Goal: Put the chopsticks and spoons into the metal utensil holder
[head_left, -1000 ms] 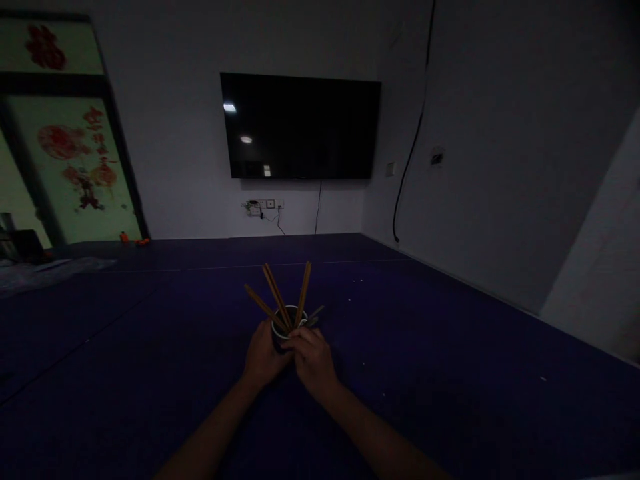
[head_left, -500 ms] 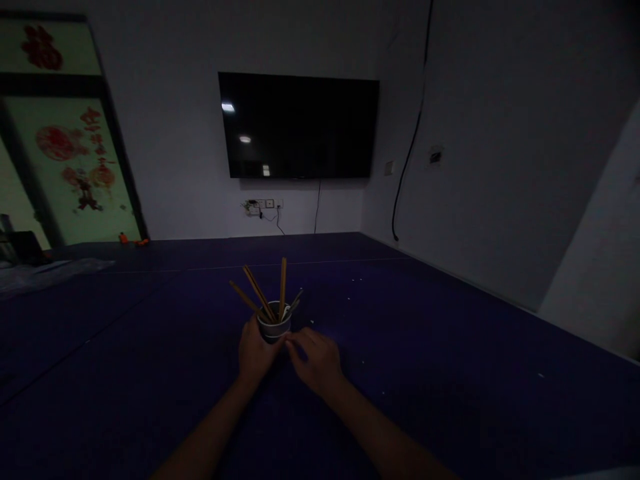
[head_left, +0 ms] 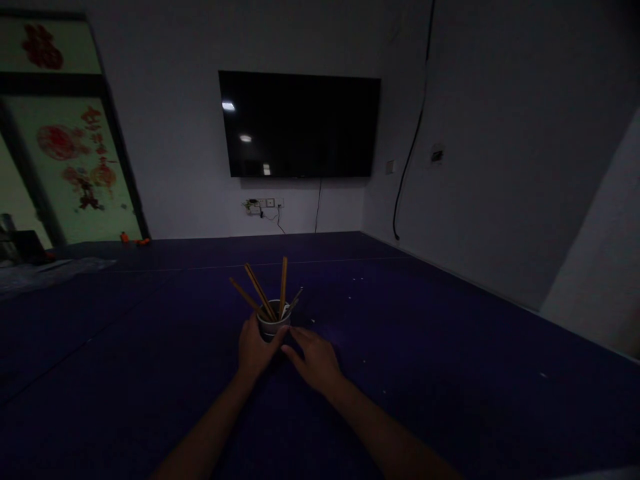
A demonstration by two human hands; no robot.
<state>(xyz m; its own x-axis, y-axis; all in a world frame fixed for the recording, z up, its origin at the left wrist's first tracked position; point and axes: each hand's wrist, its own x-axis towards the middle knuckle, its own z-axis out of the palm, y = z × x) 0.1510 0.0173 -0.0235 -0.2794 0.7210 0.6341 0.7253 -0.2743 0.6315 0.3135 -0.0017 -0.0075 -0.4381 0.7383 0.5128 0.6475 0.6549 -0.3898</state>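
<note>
A small grey cup (head_left: 273, 327) with a pale rim stands on the dark blue surface in front of me. Three brown wooden sticks (head_left: 283, 283), perhaps chopsticks or pencils, lean out of it at different angles. A thin grey tool (head_left: 295, 300) with a whitish part also pokes up on the cup's right side; its kind is too dim to tell. My left hand (head_left: 254, 352) wraps around the cup's left and near side, thumb across the front. Just right of the cup, my right hand (head_left: 317, 361) has thumb and fingers apart, fingertips close to the cup wall, holding nothing visible.
Small white scraps (head_left: 356, 279) dot the blue surface (head_left: 440, 347). Crumpled clear plastic (head_left: 60, 270) lies at the far left, and small orange objects (head_left: 143, 241) sit by the door. A television (head_left: 300, 127) hangs above wall sockets (head_left: 265, 203); a black cable (head_left: 407, 167) runs down the right wall.
My right thumb and fingers have spread apart, with the thumb lower and the fingertips slightly higher beside the cup. My left hand and the cup stay nearly where they were.
</note>
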